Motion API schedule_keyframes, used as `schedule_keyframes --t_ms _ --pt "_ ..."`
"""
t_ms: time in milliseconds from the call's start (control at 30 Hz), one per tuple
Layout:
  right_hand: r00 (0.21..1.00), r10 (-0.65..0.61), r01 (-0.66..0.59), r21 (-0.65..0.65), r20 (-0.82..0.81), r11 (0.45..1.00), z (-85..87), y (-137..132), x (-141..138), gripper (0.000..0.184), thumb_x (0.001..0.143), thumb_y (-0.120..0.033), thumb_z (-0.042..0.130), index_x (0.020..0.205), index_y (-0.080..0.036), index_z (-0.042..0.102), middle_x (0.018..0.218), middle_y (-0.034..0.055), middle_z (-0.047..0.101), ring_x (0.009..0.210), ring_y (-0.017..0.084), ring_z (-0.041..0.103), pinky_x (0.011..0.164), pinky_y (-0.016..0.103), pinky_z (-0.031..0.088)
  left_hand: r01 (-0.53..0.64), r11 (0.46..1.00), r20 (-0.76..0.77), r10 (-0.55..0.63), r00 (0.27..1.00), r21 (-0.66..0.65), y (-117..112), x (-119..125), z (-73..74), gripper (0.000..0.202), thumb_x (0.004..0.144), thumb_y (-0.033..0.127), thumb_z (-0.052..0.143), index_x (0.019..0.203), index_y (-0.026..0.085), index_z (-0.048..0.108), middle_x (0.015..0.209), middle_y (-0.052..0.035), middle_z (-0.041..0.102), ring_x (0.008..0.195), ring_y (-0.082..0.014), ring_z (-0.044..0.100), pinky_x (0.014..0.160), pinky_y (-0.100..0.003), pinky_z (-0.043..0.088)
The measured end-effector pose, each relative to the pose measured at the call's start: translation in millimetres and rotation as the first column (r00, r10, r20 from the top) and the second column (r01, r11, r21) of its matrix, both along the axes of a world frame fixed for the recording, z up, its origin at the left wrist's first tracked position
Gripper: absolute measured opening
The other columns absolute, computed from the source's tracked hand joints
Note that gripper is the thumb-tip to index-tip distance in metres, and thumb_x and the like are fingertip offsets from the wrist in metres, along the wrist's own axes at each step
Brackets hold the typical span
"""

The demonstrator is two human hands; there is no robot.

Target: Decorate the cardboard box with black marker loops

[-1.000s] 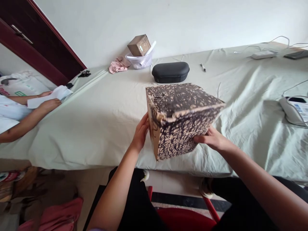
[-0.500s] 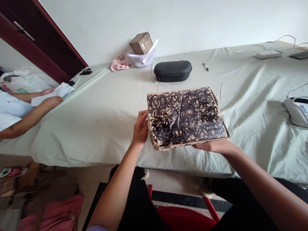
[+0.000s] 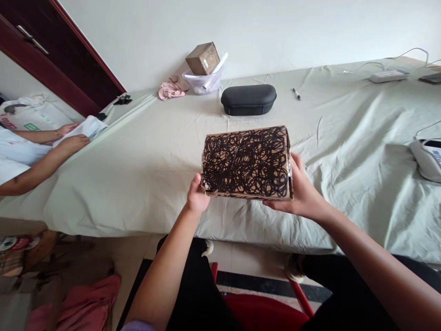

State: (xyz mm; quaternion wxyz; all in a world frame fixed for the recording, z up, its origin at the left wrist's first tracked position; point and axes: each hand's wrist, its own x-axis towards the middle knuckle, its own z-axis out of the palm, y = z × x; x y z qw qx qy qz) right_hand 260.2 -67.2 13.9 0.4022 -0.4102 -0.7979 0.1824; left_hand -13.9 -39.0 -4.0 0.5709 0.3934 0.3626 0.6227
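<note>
A cardboard box (image 3: 246, 162), its face covered in black looping scribbles, is held up over the near part of the cloth-covered table. My left hand (image 3: 198, 195) grips its lower left corner, thumb on the near side and the other fingers hidden behind. At the lower right corner, my right hand (image 3: 298, 188) holds the box from the side and below, with part of its fingers out of sight. A black hard case (image 3: 248, 100) lies on the table just beyond the box.
A plastic basin (image 3: 204, 85) with a small brown box (image 3: 202, 58) stands by the wall, beside a pink cloth (image 3: 173, 87). Further right are a marker (image 3: 296, 94), a white power strip (image 3: 389, 76) and a grey device (image 3: 427, 158). At left, another person's hands (image 3: 74, 141) hold something white.
The box has been turned over between my hands, so a different, narrower scribbled face shows. My right hand has moved from beneath it to its right side.
</note>
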Motion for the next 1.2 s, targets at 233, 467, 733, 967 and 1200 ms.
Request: schedule_keyframes --t_ms 233,467,733,967,1200 --pt "0.997 -0.008 0.004 0.058 0.075 0.998 -2.4 -2.8 -3.1 0.128 0.072 -0.055 0.089 0.171 -0.026 0.014 0.157 0.0165 0.029 0.153 0.044 0.027 0.127 0.064 0.032 0.093 0.995 0.051 -0.094 0.994 0.02 -10.1 -4.3 15.3 0.045 0.061 0.049 0.068 0.099 0.025 0.073 0.101 -0.0079 0.078 0.122 -0.0396 0.068 0.099 -0.057 0.06" --pt "0.992 -0.06 0.049 0.097 0.11 0.994 0.1 -10.2 -11.5 0.135 0.073 -0.054 0.088 0.172 -0.029 -0.001 0.161 0.0158 0.024 0.154 0.046 0.024 0.126 0.065 0.031 0.077 0.993 -0.049 -0.073 0.996 0.094 -9.4 -11.4 18.6 0.042 0.069 0.027 0.064 0.109 0.024 0.075 0.103 -0.0056 0.077 0.127 -0.0351 0.066 0.106 -0.052 0.057" --pt "0.981 -0.149 0.124 0.189 0.124 0.974 -5.9 -11.5 -16.9 0.138 0.076 -0.085 0.071 0.172 -0.024 -0.008 0.156 0.021 0.026 0.148 0.048 0.028 0.12 0.072 0.033 -0.088 0.981 -0.033 0.095 0.995 0.176 -5.5 -1.4 19.7 0.033 0.085 0.038 0.07 0.116 0.027 0.076 0.125 -0.0046 0.075 0.13 -0.0289 0.064 0.112 -0.044 0.051" --pt "0.986 -0.08 0.062 0.12 0.148 0.991 14.8 -25.4 -21.9 0.106 0.094 -0.071 0.062 0.172 -0.033 0.002 0.147 0.0178 0.043 0.128 0.041 0.048 0.106 0.065 0.049 -0.501 0.828 -0.094 0.536 0.839 0.253 1.4 -2.6 8.8 0.043 0.093 0.064 0.066 0.099 0.023 0.077 0.106 -0.0051 0.074 0.106 -0.0207 0.069 0.093 -0.032 0.055" --pt "0.989 -0.145 0.146 0.052 -0.007 0.988 9.2 -34.7 -36.8 0.093 0.098 -0.045 0.068 0.172 -0.039 0.011 0.126 0.0122 0.055 0.094 0.026 0.058 0.08 0.047 0.062 -0.042 0.936 -0.169 0.107 0.98 0.348 -13.7 11.6 12.4 0.119 0.053 0.083 0.085 0.156 0.042 0.043 0.169 -0.0065 0.038 0.16 -0.0382 0.031 0.123 -0.049 0.041"
